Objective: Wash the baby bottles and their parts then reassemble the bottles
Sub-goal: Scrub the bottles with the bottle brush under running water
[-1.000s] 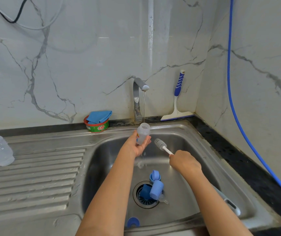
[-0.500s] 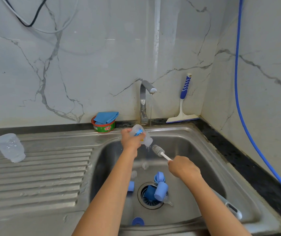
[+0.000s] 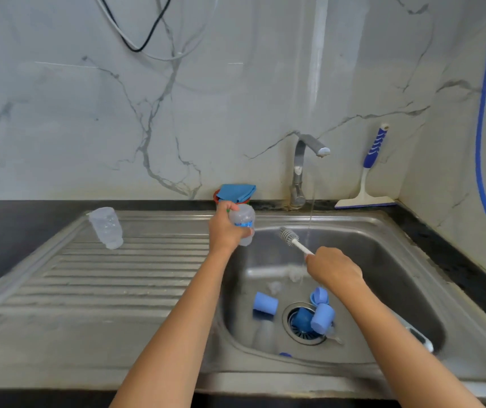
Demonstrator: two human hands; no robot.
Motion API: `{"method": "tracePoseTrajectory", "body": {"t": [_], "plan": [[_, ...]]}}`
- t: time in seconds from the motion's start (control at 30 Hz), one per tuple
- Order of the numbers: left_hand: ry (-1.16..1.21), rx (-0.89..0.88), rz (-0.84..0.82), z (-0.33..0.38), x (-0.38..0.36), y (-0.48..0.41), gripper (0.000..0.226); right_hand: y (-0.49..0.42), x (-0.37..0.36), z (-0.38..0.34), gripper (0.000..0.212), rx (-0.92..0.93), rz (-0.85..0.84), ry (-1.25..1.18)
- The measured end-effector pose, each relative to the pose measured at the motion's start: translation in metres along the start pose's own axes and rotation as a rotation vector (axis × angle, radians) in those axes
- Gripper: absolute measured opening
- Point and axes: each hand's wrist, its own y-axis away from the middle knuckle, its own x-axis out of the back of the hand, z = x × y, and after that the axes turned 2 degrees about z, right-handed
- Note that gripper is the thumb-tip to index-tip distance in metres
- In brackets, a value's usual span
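The left hand [image 3: 225,231] grips the bottle [image 3: 243,223] over the sink [image 3: 353,219] left rim, the right hand [image 3: 331,269] grips the brush [image 3: 290,238]; the bottle is probably best shaken out, then stood mouth-down on the drainboard [image 3: 118,275] near the other bottle [image 3: 106,228].

The wall [image 3: 88,113] was white marble with grey veins, the counter [image 3: 15,219] black. The sink [image 3: 397,275] was silver-grey steel, its draining board [image 3: 118,275] ribbed. The bottle [image 3: 243,222] over the sink's back left corner was clear with blue print; the second bottle [image 3: 106,228], on the board's back left corner, was wholly clear. The brush [image 3: 290,237] was white. Caps [image 3: 265,303] by the drain were light blue. The squeegee [image 3: 372,154] on the counter's back edge had a blue, white-striped handle.
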Motion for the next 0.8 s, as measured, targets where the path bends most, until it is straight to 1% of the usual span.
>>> {"method": "tracePoseTrajectory", "body": {"t": [0.23,0.37,0.53,0.63,0.8], "plan": [[0.093,-0.004,0.225,-0.015,0.102,-0.002,0.05,0.016,-0.008,-0.065,0.038,0.177,0.003,-0.065],[0.072,0.067,0.382,-0.039,0.164,0.004,0.048,0.031,-0.026,-0.106,0.04,0.27,-0.037,-0.078],[0.04,0.188,0.544,-0.07,0.219,0.01,0.047,0.046,-0.05,-0.147,0.034,0.351,-0.102,-0.103],[0.008,0.214,0.592,-0.082,0.236,0.01,0.051,0.052,-0.063,-0.161,0.033,0.378,-0.121,-0.096],[-0.001,0.24,0.598,-0.091,0.242,0.004,0.066,0.051,-0.076,-0.163,0.03,0.375,-0.13,-0.087]]}}
